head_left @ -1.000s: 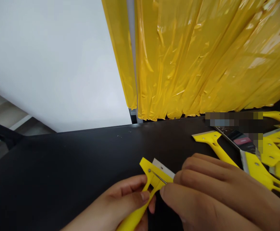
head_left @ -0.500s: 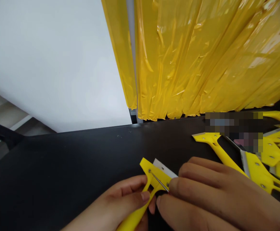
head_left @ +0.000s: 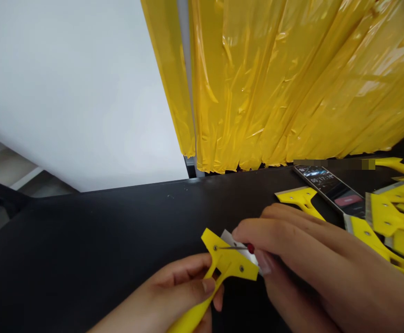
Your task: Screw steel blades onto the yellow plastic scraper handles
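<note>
My left hand (head_left: 184,282) is closed round the handle of a yellow scraper (head_left: 229,259), its wide head tilted up to the right. Two screws show in the head; the lower right one (head_left: 241,268) is uncovered. Behind the head a grey blade (head_left: 226,237) sticks out at an angle, partly hidden. Between thumb and forefinger, my right hand (head_left: 302,263) pinches the red end of a thin metal hex key (head_left: 233,248). The key lies across the head, its other end at the upper left screw.
Several yellow scrapers (head_left: 394,210) lie heaped at the right of the black table (head_left: 118,240). A phone (head_left: 330,187) lies beside them, near a single scraper (head_left: 297,196). Yellow plastic film (head_left: 274,92) and a white panel (head_left: 83,92) stand behind the table.
My right hand has moved up and swung the hex key round the upper left screw, from pointing down right to nearly level. The lower right screw and the phone now show more fully.
</note>
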Demonstrator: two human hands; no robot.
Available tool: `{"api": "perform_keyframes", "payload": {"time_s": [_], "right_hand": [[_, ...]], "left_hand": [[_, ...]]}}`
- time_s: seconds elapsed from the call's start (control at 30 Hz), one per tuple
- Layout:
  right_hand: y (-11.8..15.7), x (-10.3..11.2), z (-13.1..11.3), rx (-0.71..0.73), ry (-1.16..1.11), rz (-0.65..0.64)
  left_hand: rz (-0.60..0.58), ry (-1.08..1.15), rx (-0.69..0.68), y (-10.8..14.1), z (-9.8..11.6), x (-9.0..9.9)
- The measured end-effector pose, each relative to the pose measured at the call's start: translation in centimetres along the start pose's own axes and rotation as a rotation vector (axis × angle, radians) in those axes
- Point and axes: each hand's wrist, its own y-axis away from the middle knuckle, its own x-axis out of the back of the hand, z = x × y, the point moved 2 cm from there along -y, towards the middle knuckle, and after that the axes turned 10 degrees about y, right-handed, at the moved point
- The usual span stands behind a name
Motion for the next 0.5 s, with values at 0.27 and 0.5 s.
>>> {"api": "perform_keyframes", "payload": {"time_s": [0.27,0.5], "right_hand": [[-0.11,0.18,-0.27,0.044,-0.073,0.025],[0.03,-0.05,-0.14,-0.031,0.027,-0.011]], "left_hand": [[-0.020,0.048,-0.002,-0.31,-0.16,0.17],[-0.016,0.040,-0.004,-0.09,0.37,-0.09]]}}
